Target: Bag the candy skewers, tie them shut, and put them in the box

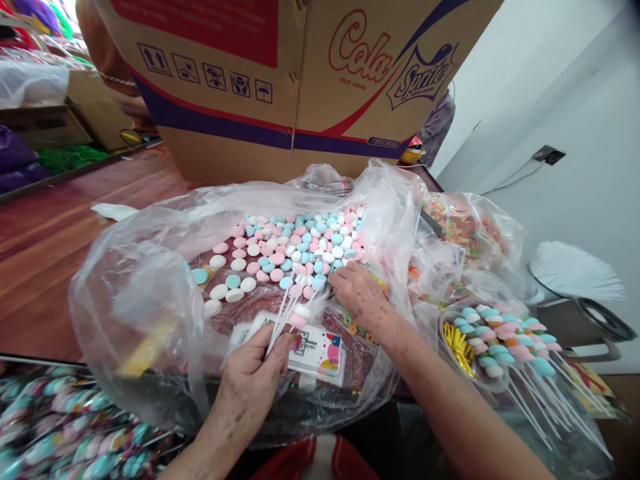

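My left hand (257, 370) pinches a bundle of thin white candy sticks (283, 310) that fan upward. A pink-and-white marshmallow (300, 316) is on one of them; the tips of the others overlap the pile behind. My right hand (363, 297) is curled palm-down at the near right edge of a spread of pink, blue and white marshmallows (300, 243). Its fingertips touch the pile, and what they grip is hidden. Small ring gummies (357, 328) lie under and beside this hand. Printed cards (315, 350) are stacked just beyond my left hand.
Clear plastic sheeting (145, 287) surrounds the marshmallows. A large cardboard box (300, 87) stands behind. On the right are a tub of finished marshmallow skewers (520, 340) with gold ties (459, 347) and a bag of gummies (465, 223). More wrapped skewers (75, 427) lie lower left. A person (107, 47) stands behind the box.
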Action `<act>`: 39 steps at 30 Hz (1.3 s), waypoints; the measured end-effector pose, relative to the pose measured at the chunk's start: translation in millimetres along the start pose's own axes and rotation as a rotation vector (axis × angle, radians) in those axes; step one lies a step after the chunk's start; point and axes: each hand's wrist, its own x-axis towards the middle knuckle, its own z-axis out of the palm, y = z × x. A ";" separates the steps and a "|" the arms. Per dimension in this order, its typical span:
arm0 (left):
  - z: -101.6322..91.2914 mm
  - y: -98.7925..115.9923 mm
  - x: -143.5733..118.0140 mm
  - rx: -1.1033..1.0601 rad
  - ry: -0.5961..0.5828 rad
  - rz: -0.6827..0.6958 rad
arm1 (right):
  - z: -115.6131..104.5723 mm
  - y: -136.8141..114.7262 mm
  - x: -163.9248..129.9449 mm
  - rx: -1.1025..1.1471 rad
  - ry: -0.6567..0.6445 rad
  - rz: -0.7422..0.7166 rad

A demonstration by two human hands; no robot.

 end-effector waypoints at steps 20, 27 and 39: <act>3.9 10.2 3.3 0.108 -0.053 0.048 | -8.2 -10.5 -23.7 1.586 0.282 0.416; 4.0 8.2 4.1 0.138 -0.093 0.030 | -6.2 -6.8 -26.1 1.659 0.251 0.393; 0.7 8.1 2.9 0.065 -0.077 0.056 | 1.7 -14.3 -29.6 1.655 0.222 0.336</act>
